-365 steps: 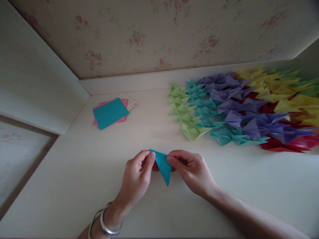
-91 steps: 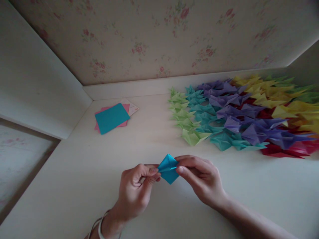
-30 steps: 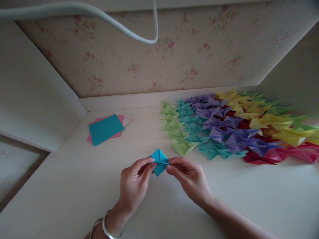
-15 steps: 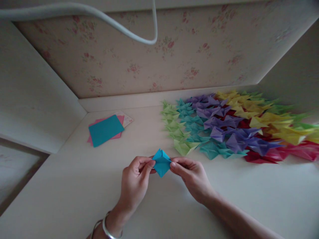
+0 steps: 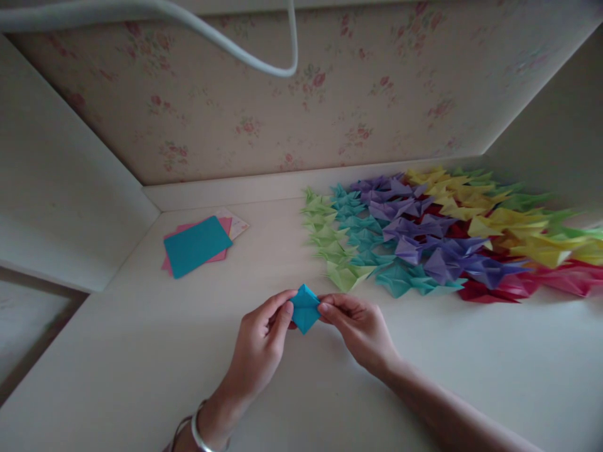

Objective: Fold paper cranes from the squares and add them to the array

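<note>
A small piece of folded blue origami paper [image 5: 305, 310] is held up between my two hands, a diamond with one corner toward me and a crease across its middle. My left hand [image 5: 264, 333] pinches its left corner, thumb in front and fingers behind. At the right corner, the thumb and fingers of my right hand [image 5: 362, 328] close on the same paper. The fingertips behind it are partly hidden. Bracelets circle my left wrist.
Rows of folded paper cranes [image 5: 414, 238] in green, teal, purple, yellow and red fill the table's right side. A stack of teal and pink paper sheets [image 5: 198, 246] lies at left. A white cable [image 5: 226, 44] hangs before the flowered wall [image 5: 264, 125].
The blue paper's top, which showed a split between two points, now comes to a single peak. Both hands keep their pinch at its sides. The view has shifted slightly.
</note>
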Action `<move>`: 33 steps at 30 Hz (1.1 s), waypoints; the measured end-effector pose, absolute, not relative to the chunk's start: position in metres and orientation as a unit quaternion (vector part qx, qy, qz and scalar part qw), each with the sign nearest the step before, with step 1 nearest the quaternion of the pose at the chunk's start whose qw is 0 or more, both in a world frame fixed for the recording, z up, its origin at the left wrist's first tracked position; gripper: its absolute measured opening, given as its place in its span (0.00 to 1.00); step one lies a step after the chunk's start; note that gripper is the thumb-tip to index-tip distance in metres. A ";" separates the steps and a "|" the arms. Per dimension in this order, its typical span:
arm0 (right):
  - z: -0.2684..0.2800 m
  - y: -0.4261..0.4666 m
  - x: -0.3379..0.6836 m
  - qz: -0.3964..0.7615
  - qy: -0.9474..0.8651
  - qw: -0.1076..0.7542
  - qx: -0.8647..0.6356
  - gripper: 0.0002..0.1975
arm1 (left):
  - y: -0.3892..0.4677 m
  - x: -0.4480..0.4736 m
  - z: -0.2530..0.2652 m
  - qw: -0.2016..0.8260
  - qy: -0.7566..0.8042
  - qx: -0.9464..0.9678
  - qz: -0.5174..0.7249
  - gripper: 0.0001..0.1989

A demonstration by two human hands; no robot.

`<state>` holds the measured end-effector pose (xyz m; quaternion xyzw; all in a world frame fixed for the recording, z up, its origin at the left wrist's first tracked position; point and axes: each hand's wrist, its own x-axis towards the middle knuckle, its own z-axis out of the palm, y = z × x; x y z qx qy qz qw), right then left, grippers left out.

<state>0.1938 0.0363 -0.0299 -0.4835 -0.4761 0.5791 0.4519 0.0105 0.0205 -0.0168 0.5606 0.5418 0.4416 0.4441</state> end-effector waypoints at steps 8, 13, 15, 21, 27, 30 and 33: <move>-0.035 0.036 0.193 0.615 -0.444 0.484 -0.436 0.12 | 0.018 0.007 -0.020 0.364 0.573 0.592 0.435 0.14; -0.042 0.037 0.191 0.610 -0.431 0.491 -0.449 0.11 | 0.019 0.008 -0.024 0.341 0.578 0.599 0.438 0.14; -0.042 0.037 0.190 0.611 -0.423 0.491 -0.454 0.11 | 0.019 0.009 -0.025 0.349 0.568 0.583 0.465 0.12; -0.033 0.037 0.190 0.640 -0.402 0.471 -0.456 0.12 | 0.018 0.009 -0.027 0.356 0.550 0.591 0.471 0.05; -0.026 0.039 0.192 0.627 -0.442 0.438 -0.468 0.10 | 0.017 0.009 -0.026 0.363 0.568 0.577 0.461 0.06; -0.024 0.040 0.192 0.615 -0.478 0.426 -0.461 0.10 | 0.017 0.009 -0.025 0.367 0.572 0.572 0.459 0.06; -0.025 0.040 0.192 0.602 -0.509 0.414 -0.455 0.12 | 0.018 0.009 -0.025 0.368 0.575 0.571 0.457 0.07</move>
